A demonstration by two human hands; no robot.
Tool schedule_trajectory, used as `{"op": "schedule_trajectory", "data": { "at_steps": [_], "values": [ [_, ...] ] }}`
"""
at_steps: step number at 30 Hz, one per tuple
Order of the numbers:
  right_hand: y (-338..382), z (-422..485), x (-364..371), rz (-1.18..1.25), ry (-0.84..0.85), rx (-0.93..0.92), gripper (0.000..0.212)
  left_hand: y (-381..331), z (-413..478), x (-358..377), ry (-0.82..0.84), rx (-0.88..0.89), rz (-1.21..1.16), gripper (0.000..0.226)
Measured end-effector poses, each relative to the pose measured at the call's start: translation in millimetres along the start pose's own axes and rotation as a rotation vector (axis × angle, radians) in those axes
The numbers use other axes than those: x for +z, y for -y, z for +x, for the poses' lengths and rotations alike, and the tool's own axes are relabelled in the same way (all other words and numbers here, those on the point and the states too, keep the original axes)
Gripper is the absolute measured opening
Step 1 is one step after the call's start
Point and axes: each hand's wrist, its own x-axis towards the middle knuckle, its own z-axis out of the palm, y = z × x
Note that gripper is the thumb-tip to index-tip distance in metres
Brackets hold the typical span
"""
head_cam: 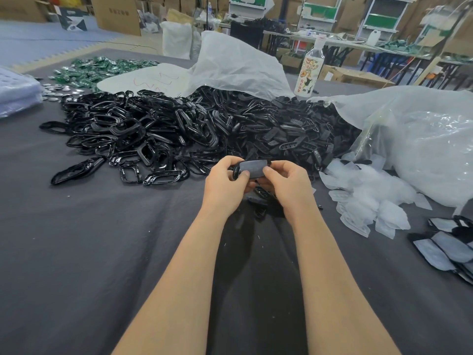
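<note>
Both hands hold one small black plastic shell (pixel 252 169) above the dark cloth. My left hand (pixel 225 183) grips its left end, thumb on the grey film face. My right hand (pixel 284 181) pinches the right end, thumb on top. A few loose black parts (pixel 261 201) lie on the cloth just under my hands. Behind lies a big heap of glossy black frames (pixel 133 131), and to its right a heap of flatter black button panels (pixel 286 131).
Small clear film bags (pixel 368 198) spill from a large plastic sack (pixel 422 149) at right. Finished film-covered pieces (pixel 445 249) are stacked at the far right edge. A labelled bottle (pixel 309 70) stands behind the heap. Green circuit boards (pixel 97 70) lie far left.
</note>
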Motion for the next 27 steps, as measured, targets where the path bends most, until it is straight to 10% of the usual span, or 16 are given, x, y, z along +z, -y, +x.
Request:
{"op": "schedule_trajectory", "data": {
  "at_steps": [27],
  "values": [
    [4.5,-5.5,-1.4,-0.07,0.063,0.025,0.015,-1.9,0.4,0.9,0.012,0.018,0.08,0.03]
  ]
}}
